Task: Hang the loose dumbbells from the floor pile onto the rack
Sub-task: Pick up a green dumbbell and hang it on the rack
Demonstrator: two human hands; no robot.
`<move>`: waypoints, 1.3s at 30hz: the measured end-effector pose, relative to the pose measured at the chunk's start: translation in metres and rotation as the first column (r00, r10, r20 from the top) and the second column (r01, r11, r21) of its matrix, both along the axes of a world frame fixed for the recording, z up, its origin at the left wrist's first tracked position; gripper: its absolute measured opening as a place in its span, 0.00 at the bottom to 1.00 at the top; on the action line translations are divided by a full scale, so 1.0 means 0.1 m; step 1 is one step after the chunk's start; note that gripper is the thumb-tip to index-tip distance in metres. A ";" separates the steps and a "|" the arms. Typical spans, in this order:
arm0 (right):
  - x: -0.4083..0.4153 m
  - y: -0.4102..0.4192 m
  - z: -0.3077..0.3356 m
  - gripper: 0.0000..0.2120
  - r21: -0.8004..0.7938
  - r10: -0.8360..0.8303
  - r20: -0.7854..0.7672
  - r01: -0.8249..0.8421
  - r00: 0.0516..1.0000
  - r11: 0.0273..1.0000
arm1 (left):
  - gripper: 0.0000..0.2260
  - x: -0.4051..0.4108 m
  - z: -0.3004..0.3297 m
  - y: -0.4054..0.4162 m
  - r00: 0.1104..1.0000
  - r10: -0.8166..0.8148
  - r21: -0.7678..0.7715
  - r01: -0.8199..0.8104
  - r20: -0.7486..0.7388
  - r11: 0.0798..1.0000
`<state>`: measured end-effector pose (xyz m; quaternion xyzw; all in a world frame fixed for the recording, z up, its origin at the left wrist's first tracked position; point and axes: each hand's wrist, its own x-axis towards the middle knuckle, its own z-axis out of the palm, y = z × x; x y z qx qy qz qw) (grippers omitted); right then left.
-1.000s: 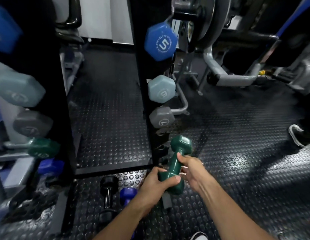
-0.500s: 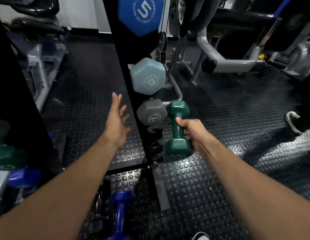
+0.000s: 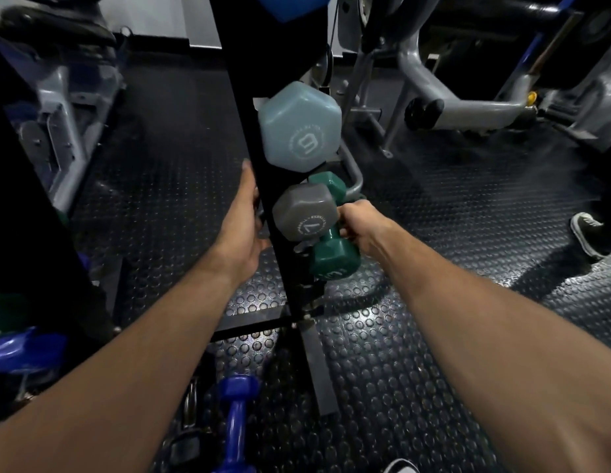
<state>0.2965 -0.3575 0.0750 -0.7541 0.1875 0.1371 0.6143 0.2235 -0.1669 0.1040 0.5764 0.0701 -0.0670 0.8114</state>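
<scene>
- The right hand [image 3: 360,222] is clenched round the handle of the green dumbbell [image 3: 334,256], holding it tilted, one head low toward five o'clock and the other poking up behind the grey dumbbell [image 3: 305,211].
- That tilt looks deliberate: I judge the handle is being slid into the free cradle just under the grey one, and it does not yet look seated.
- The left hand [image 3: 244,227] lies against the nine o'clock side of the black rack post [image 3: 252,131], fingers stretched up along it and apparently not wrapped round anything; it seems there to steady the rack or the person's balance while the weight goes in.
- Above the grey one, at twelve o'clock, the pale blue dumbbell [image 3: 300,126] already hangs on its pegs, so the stack fills from heavy at top to light at bottom.
- On the studded rubber floor [image 3: 416,370] at six o'clock a purple dumbbell [image 3: 237,421] stands waiting, with a dark one just beside it at seven o'clock, partly hidden by the forearm.
- A shoe [image 3: 585,232] shows at three o'clock, well apart from the work.
</scene>
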 end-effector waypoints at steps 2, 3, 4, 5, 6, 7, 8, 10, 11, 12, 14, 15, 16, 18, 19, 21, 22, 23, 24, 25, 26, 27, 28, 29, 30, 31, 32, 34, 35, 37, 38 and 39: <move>0.03 0.03 0.01 0.17 -0.009 0.005 0.002 -0.005 1.000 1.000 | 0.27 0.00 0.00 0.01 1.000 -0.004 0.014 0.004 0.005 1.000; 0.04 0.05 0.01 0.16 -0.019 0.009 0.006 -0.009 1.000 1.000 | 0.27 0.00 0.00 0.02 1.000 -0.007 0.020 0.007 0.004 1.000; 0.06 0.07 0.01 0.15 -0.030 0.014 0.005 -0.014 1.000 0.999 | 0.27 0.01 -0.01 0.02 1.000 -0.008 0.024 0.008 0.007 1.000; 0.08 0.10 0.01 0.14 -0.041 0.022 0.003 -0.022 1.000 0.999 | 0.27 0.02 -0.02 0.03 1.000 -0.009 0.023 0.009 0.005 1.000; 0.09 0.12 0.01 0.13 -0.044 0.030 0.007 -0.030 1.000 0.999 | 0.28 0.02 -0.02 0.03 1.000 -0.008 0.018 0.008 0.000 1.000; 0.10 0.15 0.00 0.11 -0.046 0.040 0.017 -0.040 0.999 0.998 | 0.28 0.03 -0.03 0.03 1.000 -0.006 0.012 0.006 -0.003 1.000; 0.12 0.18 -0.02 0.08 -0.040 0.048 0.036 -0.046 0.998 0.998 | 0.28 0.03 -0.03 0.03 1.000 -0.006 0.009 0.006 -0.005 1.000; 0.12 0.22 -0.02 0.06 -0.038 0.058 0.068 -0.055 0.996 0.998 | 0.28 0.04 -0.03 0.04 1.000 -0.016 0.011 0.016 -0.008 1.000; 0.11 0.22 -0.02 0.05 -0.045 0.070 0.072 -0.067 0.995 0.997 | 0.28 0.05 -0.03 0.04 1.000 -0.024 0.014 0.025 -0.011 1.000; 0.11 0.21 -0.02 0.07 -0.057 0.085 0.065 -0.081 0.994 0.995 | 0.28 0.05 -0.03 0.05 0.999 -0.032 0.017 0.033 -0.014 0.999; 0.10 0.15 -0.01 0.12 -0.084 0.134 0.039 -0.131 0.990 0.988 | 0.29 0.04 -0.04 0.04 0.999 -0.033 0.016 0.033 -0.023 0.999; 0.08 0.13 0.02 0.14 -0.096 0.163 0.025 -0.160 0.986 0.983 | 0.29 0.04 -0.04 0.04 0.999 -0.027 0.012 0.027 -0.027 1.000; 0.07 0.12 0.03 0.16 -0.104 0.183 0.014 -0.181 0.983 0.978 | 0.29 0.04 -0.03 0.04 0.999 -0.017 0.009 0.018 -0.031 1.000; 0.07 0.13 0.01 0.16 -0.105 0.200 0.006 -0.198 0.980 0.975 | 0.29 0.03 -0.03 0.03 0.999 -0.007 0.010 0.007 -0.032 1.000; 0.07 0.15 0.01 0.15 -0.107 0.201 0.020 -0.198 0.979 0.974 | 0.29 0.03 -0.02 0.03 1.000 -0.006 0.011 0.006 -0.031 1.000; 0.05 0.23 -0.01 0.09 -0.121 0.222 0.044 -0.215 0.974 0.969 | 0.29 0.02 -0.02 0.03 0.999 -0.005 0.017 0.006 -0.034 1.000; 0.05 0.26 -0.03 0.07 -0.118 0.219 0.057 -0.211 0.974 0.970 | 0.30 0.02 -0.03 0.03 0.999 -0.008 0.023 0.009 -0.034 1.000; 0.04 0.27 -0.05 0.07 -0.091 0.201 0.054 -0.196 0.978 0.976 | 0.30 0.02 -0.03 0.03 0.999 -0.011 0.028 0.012 -0.037 1.000; 0.04 0.26 -0.08 0.10 -0.059 0.179 0.046 -0.176 0.983 0.983 | 0.31 0.03 -0.04 0.04 0.999 -0.012 0.028 0.013 -0.038 1.000; 0.05 0.25 -0.11 0.13 -0.043 0.160 0.043 -0.158 0.986 0.986 | 0.31 0.04 -0.04 0.05 0.999 -0.015 0.026 0.016 -0.040 1.000; 0.04 0.23 -0.14 0.14 -0.042 0.141 0.047 -0.140 0.989 0.989 | 0.30 0.04 -0.05 0.05 0.999 -0.018 0.027 0.019 -0.038 0.999; 0.05 0.23 -0.16 0.15 -0.045 0.121 0.055 -0.118 0.991 0.992 | 0.31 0.05 -0.05 0.06 0.999 -0.021 0.031 0.022 -0.034 0.999; 0.06 0.23 -0.18 0.15 -0.040 0.100 0.062 -0.098 0.993 0.994 | 0.31 0.06 -0.06 0.07 0.999 -0.024 0.034 0.025 -0.031 0.999; 0.07 0.24 -0.19 0.14 -0.035 0.085 0.068 -0.083 0.994 0.996 | 0.30 0.06 -0.07 0.08 0.999 -0.024 0.032 0.025 -0.033 0.999; 0.06 0.25 -0.18 0.14 -0.039 0.071 0.065 -0.069 0.995 0.997 | 0.30 0.06 -0.08 0.08 0.999 -0.026 0.030 0.027 -0.035 0.999; 0.06 0.26 -0.17 0.14 -0.038 0.056 0.051 -0.054 0.997 0.998 | 0.30 0.06 -0.08 0.07 0.999 -0.027 0.031 0.028 -0.032 0.999; 0.06 0.26 -0.17 0.13 -0.028 0.042 0.043 -0.040 0.998 0.999 | 0.30 0.06 -0.09 0.08 0.999 -0.029 0.032 0.030 -0.029 0.999; 0.05 0.27 -0.18 0.13 -0.003 0.017 0.034 -0.017 0.999 1.000 | 0.33 0.05 -0.10 0.07 0.999 -0.033 0.044 0.034 -0.021 0.998; 0.04 0.28 -0.18 0.12 0.001 0.009 0.039 -0.009 0.999 1.000 | 0.34 0.05 -0.10 0.08 0.999 -0.041 0.052 0.042 -0.020 0.998; 0.01 0.29 -0.18 0.11 -0.002 -0.002 0.047 0.002 0.999 1.000 | 0.35 0.06 -0.08 0.10 0.999 -0.047 0.054 0.048 -0.020 0.997; -0.03 0.29 -0.16 0.11 -0.004 -0.010 0.057 0.011 0.998 1.000 | 0.34 0.06 -0.07 0.12 0.999 -0.050 0.055 0.051 -0.017 0.997; -0.08 0.29 -0.17 0.10 -0.004 -0.023 0.075 0.023 0.997 1.000 | 0.34 0.04 -0.07 0.16 0.999 -0.053 0.063 0.054 -0.011 0.997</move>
